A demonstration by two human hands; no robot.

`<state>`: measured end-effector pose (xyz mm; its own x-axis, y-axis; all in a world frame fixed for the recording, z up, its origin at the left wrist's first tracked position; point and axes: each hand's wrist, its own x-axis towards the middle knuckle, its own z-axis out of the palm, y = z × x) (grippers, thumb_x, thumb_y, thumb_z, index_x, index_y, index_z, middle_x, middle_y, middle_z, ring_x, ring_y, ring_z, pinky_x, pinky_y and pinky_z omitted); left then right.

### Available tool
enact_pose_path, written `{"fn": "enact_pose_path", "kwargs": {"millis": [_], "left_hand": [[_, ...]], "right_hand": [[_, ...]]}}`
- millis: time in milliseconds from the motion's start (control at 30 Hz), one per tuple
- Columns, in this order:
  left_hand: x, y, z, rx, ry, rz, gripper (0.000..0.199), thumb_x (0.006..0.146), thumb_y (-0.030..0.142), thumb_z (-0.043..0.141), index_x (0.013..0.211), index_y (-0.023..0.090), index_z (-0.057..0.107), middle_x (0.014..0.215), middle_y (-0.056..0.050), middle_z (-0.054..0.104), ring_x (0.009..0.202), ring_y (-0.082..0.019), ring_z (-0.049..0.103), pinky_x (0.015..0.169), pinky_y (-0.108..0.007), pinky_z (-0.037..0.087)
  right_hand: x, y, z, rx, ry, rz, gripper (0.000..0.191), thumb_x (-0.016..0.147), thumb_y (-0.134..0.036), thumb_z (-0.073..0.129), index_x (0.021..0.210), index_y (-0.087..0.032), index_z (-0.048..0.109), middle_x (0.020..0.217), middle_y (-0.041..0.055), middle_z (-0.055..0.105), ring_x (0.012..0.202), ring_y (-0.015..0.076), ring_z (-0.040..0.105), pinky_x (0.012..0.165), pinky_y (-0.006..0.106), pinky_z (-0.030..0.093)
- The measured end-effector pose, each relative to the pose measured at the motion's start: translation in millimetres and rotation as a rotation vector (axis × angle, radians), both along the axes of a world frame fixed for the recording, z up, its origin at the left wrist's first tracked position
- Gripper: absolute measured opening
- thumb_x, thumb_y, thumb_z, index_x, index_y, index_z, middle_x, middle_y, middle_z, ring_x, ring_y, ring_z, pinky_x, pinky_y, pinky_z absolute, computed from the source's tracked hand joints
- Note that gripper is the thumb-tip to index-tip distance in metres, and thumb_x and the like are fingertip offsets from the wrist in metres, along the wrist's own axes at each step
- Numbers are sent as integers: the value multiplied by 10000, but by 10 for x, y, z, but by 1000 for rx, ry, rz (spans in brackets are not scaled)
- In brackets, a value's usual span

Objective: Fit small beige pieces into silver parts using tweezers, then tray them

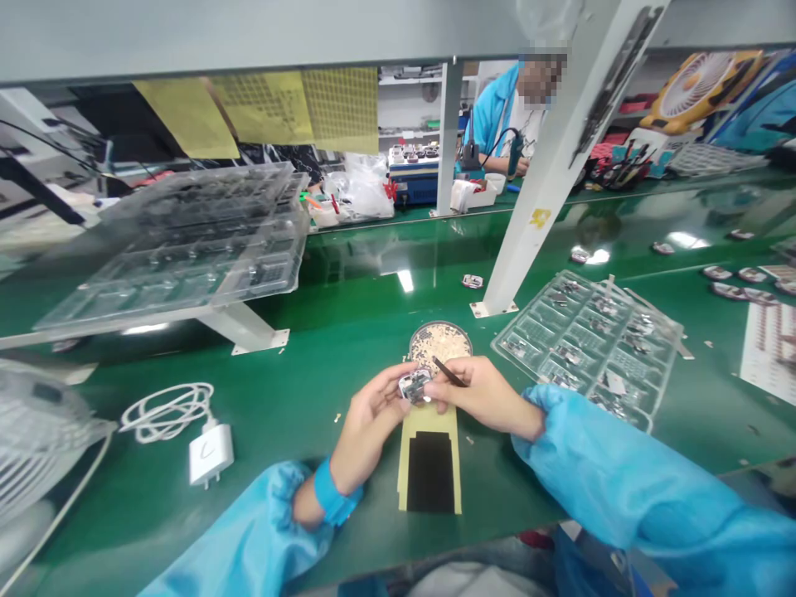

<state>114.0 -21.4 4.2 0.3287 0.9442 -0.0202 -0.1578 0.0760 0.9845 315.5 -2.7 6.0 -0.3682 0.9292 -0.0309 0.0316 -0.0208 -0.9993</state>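
Note:
My left hand (371, 414), with a blue band at the wrist, grips a small electronic device (414, 385) with a pale rim and its inner parts exposed. My right hand (482, 393) holds dark tweezers (448, 372) that point up and to the left, and its fingertips touch the device's right side. Just behind the hands sits a round dish (443, 338) of small light and dark bits. Below the device, a yellow sheet (403, 473) with a black rectangle (430, 473) on it lies on the green table.
A clear compartment tray (541, 327) of parts lies at the right by a white post (528, 224). Stacked trays (274, 269) rest on a raised shelf at left, above a charger (210, 453) and a fan (43, 448). A person (497, 108) sits across.

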Motion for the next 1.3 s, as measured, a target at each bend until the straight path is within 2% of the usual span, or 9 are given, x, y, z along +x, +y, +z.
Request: {"fn": "enact_pose_path", "kwargs": {"millis": [100, 300, 500, 600, 767, 833, 1000, 1300], "left_hand": [[21, -19, 0, 31, 47, -3, 461, 864, 287, 697, 1299, 179, 590, 1243, -105, 673, 1126, -233, 625, 974, -311, 472], [32, -20, -135, 129, 232, 54, 519, 858, 276, 704, 1346, 187, 551, 1251, -122, 667, 1095, -252, 634, 924, -348, 511], [14, -12, -191, 229, 431, 123, 442, 886, 319, 667, 1312, 213, 611, 1186, -88, 691, 972, -213, 641, 852, -321, 519], [5, -14, -157, 303, 516, 145, 426, 893, 348, 657, 1303, 232, 638, 1111, -58, 711, 869, -182, 624, 809, -300, 513], [9, -25, -67, 388, 648, 183, 436, 886, 380, 663, 1294, 226, 666, 832, -6, 710, 675, -149, 563, 700, -267, 502], [6, -25, -53, 405, 661, 187, 447, 887, 389, 663, 1301, 220, 664, 810, -5, 706, 669, -150, 566, 692, -263, 501], [-14, -14, -66, 443, 645, 167, 456, 898, 391, 652, 1326, 235, 647, 973, -31, 738, 726, -163, 586, 721, -270, 502], [-5, -4, -48, 415, 589, 187, 457, 867, 362, 690, 1311, 263, 658, 966, -25, 746, 691, -172, 579, 713, -283, 510]], "right_hand": [[-25, -13, 4, -18, -24, -43, 281, 807, -412, 767, 784, -137, 715, 647, 13, 714, 617, 122, 648, 644, 237, 500], [-3, 2, -33, -52, -11, -28, 318, 817, -444, 750, 769, -132, 714, 641, 12, 699, 615, 116, 624, 647, 236, 472], [-16, -2, -56, -50, -8, -37, 350, 843, -438, 723, 664, -142, 674, 627, 2, 678, 599, 99, 582, 634, 224, 437], [-25, -11, -65, -47, -14, -54, 369, 845, -443, 719, 633, -147, 658, 627, 1, 671, 603, 100, 575, 634, 225, 428], [-37, -25, -69, -69, -20, -90, 366, 824, -452, 734, 638, -145, 659, 611, -2, 663, 580, 100, 562, 611, 226, 419], [-43, -29, -69, -70, -18, -107, 359, 812, -457, 744, 655, -143, 666, 608, -2, 663, 577, 101, 560, 608, 225, 421], [-56, -40, -72, -67, -9, -120, 360, 805, -472, 745, 676, -143, 676, 613, -3, 662, 580, 100, 554, 612, 225, 426], [-70, -46, -57, -68, -11, -138, 402, 805, -502, 733, 625, -150, 656, 608, 8, 656, 575, 107, 545, 602, 236, 422]]}}
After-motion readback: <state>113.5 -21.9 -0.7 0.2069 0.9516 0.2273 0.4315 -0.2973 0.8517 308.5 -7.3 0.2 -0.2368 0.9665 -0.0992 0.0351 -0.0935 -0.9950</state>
